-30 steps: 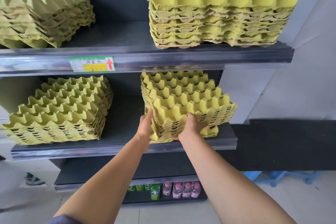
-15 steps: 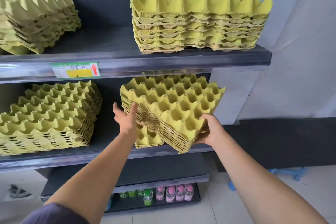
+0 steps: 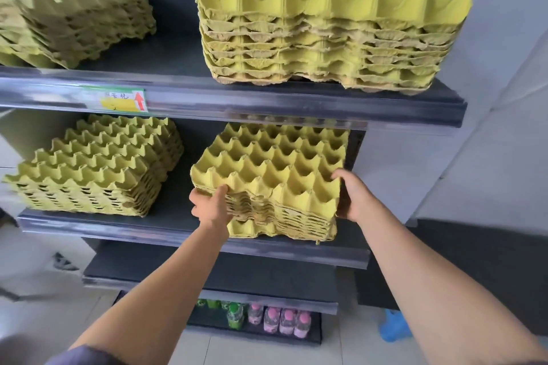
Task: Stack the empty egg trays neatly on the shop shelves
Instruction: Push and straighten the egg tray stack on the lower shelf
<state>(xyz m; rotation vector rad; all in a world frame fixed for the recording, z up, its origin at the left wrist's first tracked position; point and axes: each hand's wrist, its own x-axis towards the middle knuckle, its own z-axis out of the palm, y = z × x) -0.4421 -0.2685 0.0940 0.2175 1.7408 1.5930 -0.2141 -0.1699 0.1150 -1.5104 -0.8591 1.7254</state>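
L hand (image 3: 210, 205), R hand (image 3: 353, 195) grip tray stack (image 3: 272, 175); red-arrow label (image 3: 123, 99) unreadable.

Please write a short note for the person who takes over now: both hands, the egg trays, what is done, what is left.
Left hand grips the front left corner of the held stack on the middle shelf, right side; right hand holds its front right corner.
Done: upper left stack, upper right stack and middle left stack sit on the shelves.
Left: the held stack's lower trays look uneven; square them, then release.
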